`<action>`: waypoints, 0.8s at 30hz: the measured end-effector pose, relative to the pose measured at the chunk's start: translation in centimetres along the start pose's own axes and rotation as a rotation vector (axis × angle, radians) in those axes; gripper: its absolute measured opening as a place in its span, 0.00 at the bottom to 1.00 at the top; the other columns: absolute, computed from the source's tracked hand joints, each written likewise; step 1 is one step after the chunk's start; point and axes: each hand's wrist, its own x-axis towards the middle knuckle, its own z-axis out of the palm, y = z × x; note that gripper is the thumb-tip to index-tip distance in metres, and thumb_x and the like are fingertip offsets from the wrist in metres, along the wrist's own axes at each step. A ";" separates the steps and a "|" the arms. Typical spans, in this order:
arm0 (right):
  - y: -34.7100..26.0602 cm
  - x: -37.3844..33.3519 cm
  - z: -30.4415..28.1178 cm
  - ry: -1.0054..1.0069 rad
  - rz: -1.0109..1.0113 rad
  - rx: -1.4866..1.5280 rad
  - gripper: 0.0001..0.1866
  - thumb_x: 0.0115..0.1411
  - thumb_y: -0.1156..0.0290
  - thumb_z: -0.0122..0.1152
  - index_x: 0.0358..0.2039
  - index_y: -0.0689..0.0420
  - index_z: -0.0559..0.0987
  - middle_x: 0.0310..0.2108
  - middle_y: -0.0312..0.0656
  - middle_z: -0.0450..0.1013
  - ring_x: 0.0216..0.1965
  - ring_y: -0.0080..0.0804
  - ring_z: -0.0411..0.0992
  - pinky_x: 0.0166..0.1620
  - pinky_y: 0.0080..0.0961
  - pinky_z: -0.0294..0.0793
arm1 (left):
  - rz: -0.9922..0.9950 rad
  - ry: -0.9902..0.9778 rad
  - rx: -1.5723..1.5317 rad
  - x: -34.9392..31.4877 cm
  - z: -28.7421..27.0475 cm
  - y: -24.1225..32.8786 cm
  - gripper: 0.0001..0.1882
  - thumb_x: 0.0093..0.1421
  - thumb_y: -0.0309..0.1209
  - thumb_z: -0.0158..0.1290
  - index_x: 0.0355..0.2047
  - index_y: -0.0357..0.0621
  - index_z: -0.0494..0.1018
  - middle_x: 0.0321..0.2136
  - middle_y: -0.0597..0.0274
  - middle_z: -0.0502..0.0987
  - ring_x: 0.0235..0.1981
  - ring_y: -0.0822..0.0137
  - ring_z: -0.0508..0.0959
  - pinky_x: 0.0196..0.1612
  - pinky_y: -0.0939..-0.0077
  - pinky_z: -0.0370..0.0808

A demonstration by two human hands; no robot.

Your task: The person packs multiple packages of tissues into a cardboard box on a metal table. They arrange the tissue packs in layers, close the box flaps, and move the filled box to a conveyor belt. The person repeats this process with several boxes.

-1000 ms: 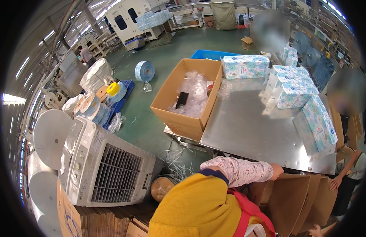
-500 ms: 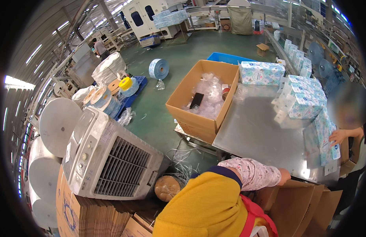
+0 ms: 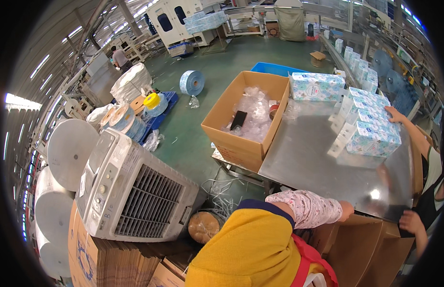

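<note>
My left arm, in a yellow sleeve with a pink floral cuff, reaches right from the lower edge. At its end my left hand (image 3: 346, 211) is closed at the top edge of an open cardboard box (image 3: 358, 236), beside the near edge of the metal table (image 3: 322, 162); its fingertips are mostly hidden. My right hand is out of view. On the table, wrapped tissue packs (image 3: 373, 139) with a pale blue floral print stand in a row. A co-worker at the right has one hand (image 3: 396, 115) on these packs and the other hand (image 3: 412, 222) near the box.
A large carton (image 3: 236, 148) holding clear plastic film stands left of the table. One more tissue bundle (image 3: 317, 87) lies at the far end. To my left are a grey air cooler (image 3: 150, 201), flattened cardboard (image 3: 121, 263) and big white rolls (image 3: 71, 153).
The co-worker's hand has left the near pack bundle, which now stands against the row. One co-worker hand is on the row, the other lower by the box. My left hand has barely moved.
</note>
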 end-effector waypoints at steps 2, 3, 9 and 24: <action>-0.6 -0.2 1.2 -0.023 -0.004 -0.002 0.14 0.50 0.74 0.50 0.35 0.67 0.76 0.28 0.47 0.75 0.29 0.40 0.73 0.32 0.32 0.71 | 0.003 0.009 0.003 -0.1 0.0 -0.2 0.07 0.47 0.27 0.53 0.27 0.39 0.73 0.26 0.48 0.75 0.33 0.46 0.74 0.36 0.56 0.70; -0.5 -0.4 1.5 -0.030 -0.002 -0.002 0.14 0.50 0.74 0.50 0.35 0.67 0.76 0.28 0.47 0.75 0.29 0.40 0.73 0.32 0.32 0.71 | 0.003 0.017 0.004 -0.2 0.0 -0.2 0.07 0.47 0.27 0.53 0.27 0.39 0.73 0.26 0.48 0.75 0.33 0.46 0.74 0.36 0.56 0.71; 1.8 -1.2 2.6 -0.070 0.027 -0.001 0.14 0.49 0.74 0.49 0.35 0.67 0.76 0.28 0.47 0.75 0.29 0.40 0.73 0.32 0.33 0.71 | 0.003 -0.020 0.082 0.9 0.6 0.6 0.08 0.44 0.28 0.54 0.27 0.42 0.75 0.25 0.50 0.76 0.33 0.48 0.75 0.36 0.58 0.71; -2.1 5.8 12.0 -0.272 -0.151 0.011 0.14 0.49 0.74 0.49 0.35 0.67 0.76 0.28 0.48 0.75 0.30 0.42 0.73 0.33 0.34 0.71 | 0.029 0.125 0.173 1.0 1.8 -1.1 0.09 0.42 0.34 0.56 0.24 0.45 0.76 0.21 0.52 0.76 0.28 0.50 0.77 0.32 0.57 0.72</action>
